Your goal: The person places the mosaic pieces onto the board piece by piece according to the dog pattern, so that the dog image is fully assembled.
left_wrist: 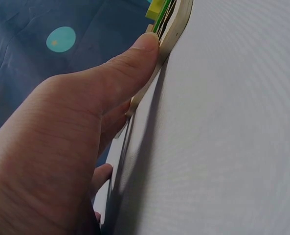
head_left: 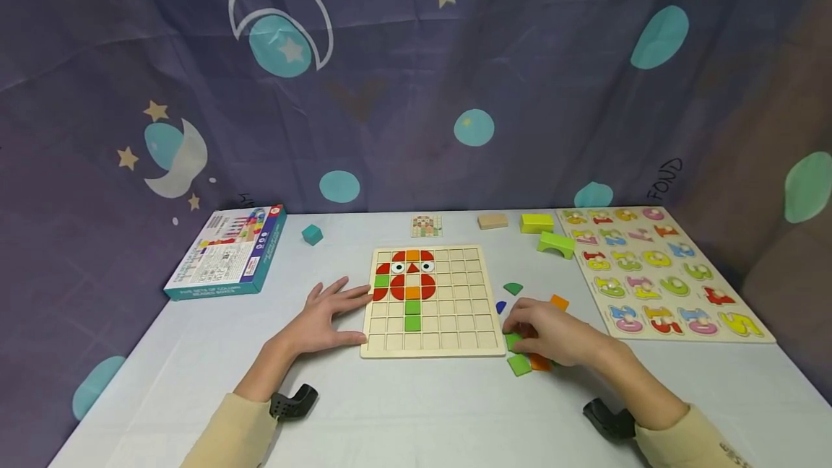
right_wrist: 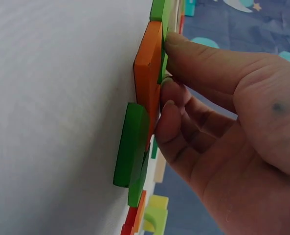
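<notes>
A wooden grid board (head_left: 458,309) lies in the middle of the table, its upper left squares filled with red, orange, green and eye-patterned tiles. My left hand (head_left: 328,315) is spread along the board's left side, and its thumb (left_wrist: 145,44) touches the board's edge. Right of the board, my right hand (head_left: 555,331) has its fingers bent over a cluster of loose tiles. Thumb and fingers pinch a light green tile (head_left: 512,341). Another green tile (head_left: 519,365) and an orange tile (head_left: 540,362) lie beside it. A dark green tile (right_wrist: 131,144) stands out in the right wrist view.
A small pattern card (head_left: 426,226) lies behind the board. To the left are a teal block (head_left: 313,235) and a flat box (head_left: 224,251). A wooden block (head_left: 492,221), yellow-green blocks (head_left: 536,223) and a number puzzle (head_left: 663,276) occupy the right side.
</notes>
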Demonstrator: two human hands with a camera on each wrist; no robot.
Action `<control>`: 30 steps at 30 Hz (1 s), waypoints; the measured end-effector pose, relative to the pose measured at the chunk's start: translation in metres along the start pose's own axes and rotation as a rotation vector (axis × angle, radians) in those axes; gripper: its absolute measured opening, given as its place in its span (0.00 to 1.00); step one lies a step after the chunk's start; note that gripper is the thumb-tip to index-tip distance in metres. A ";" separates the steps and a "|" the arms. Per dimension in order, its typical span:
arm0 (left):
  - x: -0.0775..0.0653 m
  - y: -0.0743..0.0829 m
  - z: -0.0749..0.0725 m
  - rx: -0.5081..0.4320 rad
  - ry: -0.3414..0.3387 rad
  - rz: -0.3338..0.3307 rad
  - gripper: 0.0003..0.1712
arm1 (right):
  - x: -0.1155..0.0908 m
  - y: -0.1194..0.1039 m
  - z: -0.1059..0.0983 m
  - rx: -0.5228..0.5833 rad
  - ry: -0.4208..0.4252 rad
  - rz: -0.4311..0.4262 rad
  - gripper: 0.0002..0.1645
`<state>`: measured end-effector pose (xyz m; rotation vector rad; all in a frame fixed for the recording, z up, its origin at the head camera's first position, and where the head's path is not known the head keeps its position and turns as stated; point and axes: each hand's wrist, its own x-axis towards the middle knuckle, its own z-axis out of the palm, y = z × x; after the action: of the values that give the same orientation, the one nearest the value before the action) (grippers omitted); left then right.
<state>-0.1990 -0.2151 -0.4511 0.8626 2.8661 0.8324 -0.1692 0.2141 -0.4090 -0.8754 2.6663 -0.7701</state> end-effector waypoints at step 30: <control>0.000 -0.001 0.001 -0.010 -0.010 -0.025 0.46 | 0.002 0.002 -0.006 0.081 0.111 -0.063 0.07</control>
<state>-0.2000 -0.2157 -0.4522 0.8257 2.8557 0.8368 -0.1740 0.2174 -0.4050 -0.9249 2.6918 -0.9613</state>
